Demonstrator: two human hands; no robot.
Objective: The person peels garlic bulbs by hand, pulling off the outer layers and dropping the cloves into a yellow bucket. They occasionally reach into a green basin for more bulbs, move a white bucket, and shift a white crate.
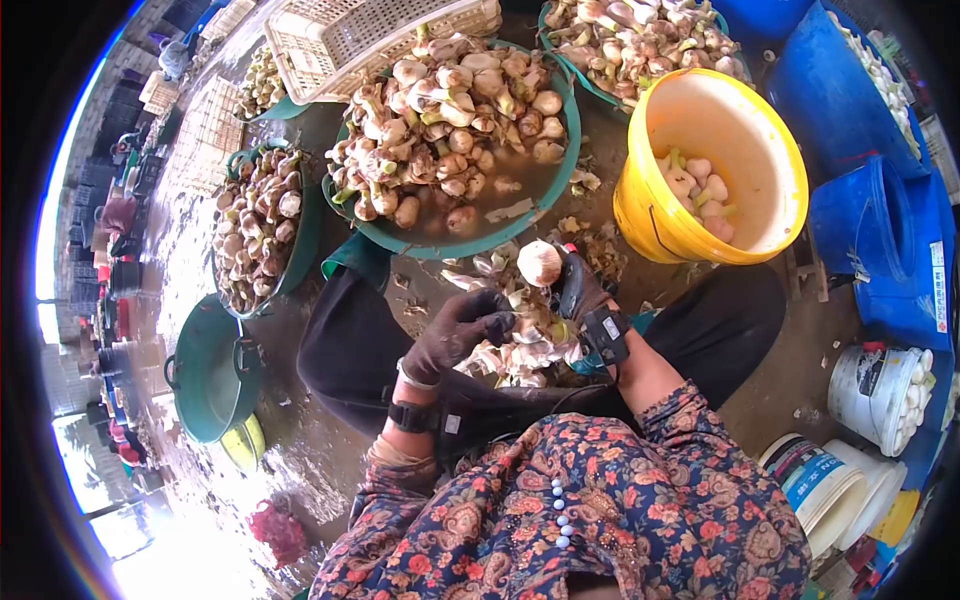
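Observation:
Dark gloves cover both hands. My right hand [582,290] grips a pale garlic bulb [540,263], its cut or root face turned up, and a small red spot shows by the fingertips. Lower and to the left, my left hand [462,332] has its fingers curled together; what they hold, if anything, I cannot tell. Between and below the hands lies a heap of garlic peelings [525,350] in my lap area. Ahead stands a wide green tub [572,150] piled with unpeeled garlic in brownish water. Cleaned bulbs lie inside a yellow bucket [640,215] to the right.
More garlic fills a green basin [312,225] at left and another tub [548,40] at the back. A plastic crate [300,65] leans behind the big tub. Blue bins [865,215] and white buckets [868,395] line the right side. An empty green basin [205,385] sits at left.

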